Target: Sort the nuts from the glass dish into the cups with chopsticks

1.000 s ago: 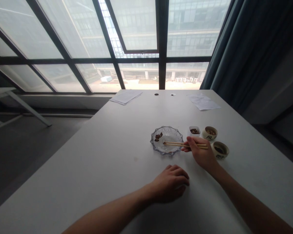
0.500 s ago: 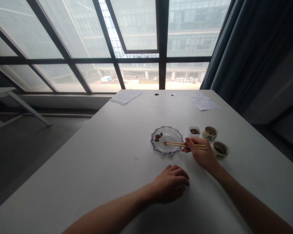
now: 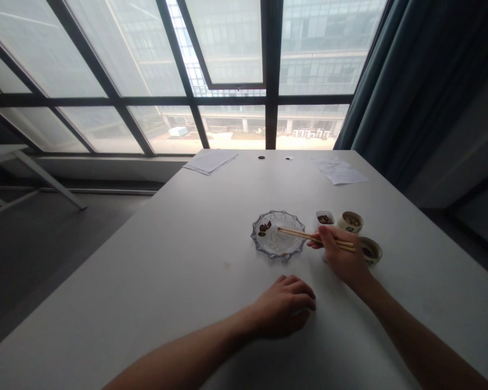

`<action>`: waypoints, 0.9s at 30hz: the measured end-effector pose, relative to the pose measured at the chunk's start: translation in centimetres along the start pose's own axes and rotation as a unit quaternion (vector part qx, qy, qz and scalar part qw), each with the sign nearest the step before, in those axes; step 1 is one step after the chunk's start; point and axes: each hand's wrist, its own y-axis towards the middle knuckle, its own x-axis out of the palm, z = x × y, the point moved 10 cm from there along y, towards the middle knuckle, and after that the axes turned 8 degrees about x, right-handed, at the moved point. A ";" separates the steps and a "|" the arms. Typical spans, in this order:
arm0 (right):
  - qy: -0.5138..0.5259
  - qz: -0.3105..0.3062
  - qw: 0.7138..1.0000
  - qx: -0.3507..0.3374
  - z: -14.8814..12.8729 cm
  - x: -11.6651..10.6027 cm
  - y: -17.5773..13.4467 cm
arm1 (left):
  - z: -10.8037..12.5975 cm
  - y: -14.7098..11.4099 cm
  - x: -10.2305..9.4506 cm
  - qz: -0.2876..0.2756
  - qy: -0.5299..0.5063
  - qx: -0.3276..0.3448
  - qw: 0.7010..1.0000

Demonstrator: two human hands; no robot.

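My right hand [image 3: 344, 254] is closed around a pair of wooden chopsticks [image 3: 299, 234], which reach left over a clear glass plate [image 3: 278, 252] with a scalloped rim. Their tips hover near the middle of the plate; whether anything is pinched between them I cannot make out. Several small dark brown pieces [image 3: 264, 228] lie together on the plate's left side. Below the plate, my left hand [image 3: 287, 304] rests on the table, palm down, fingers loosely bent and apart, holding nothing.
Beyond my right hand stand a small white cup [image 3: 324, 218] of brown pieces and a cream bowl [image 3: 351, 221] of lighter pieces. Another cream bowl [image 3: 371, 250], partly hidden by the hand, holds dark contents. Papers [image 3: 211, 161] lie at the far left, more sheets [image 3: 339, 169] at the far right.
My right hand has shifted to the right with the chopsticks, and their tips have moved slightly right and farther up the plate. My left hand has stayed put.
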 end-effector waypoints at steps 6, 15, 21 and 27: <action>-0.091 0.161 0.982 -0.040 -4.2 -7.6 1.0 | -0.1 -0.2 0.0 0.000 -0.001 -0.001 1.000; -0.055 0.177 0.982 -0.045 -4.0 -9.7 1.8 | 0.0 -0.2 -0.1 0.012 -0.016 -0.004 1.000; 0.038 -0.003 0.999 -0.012 -1.2 -2.2 1.2 | 0.0 -0.1 -0.1 0.009 -0.014 -0.001 1.000; -0.005 -0.144 0.988 -0.046 0.9 4.1 -0.5 | 0.1 -0.1 -0.2 0.015 -0.009 0.009 1.000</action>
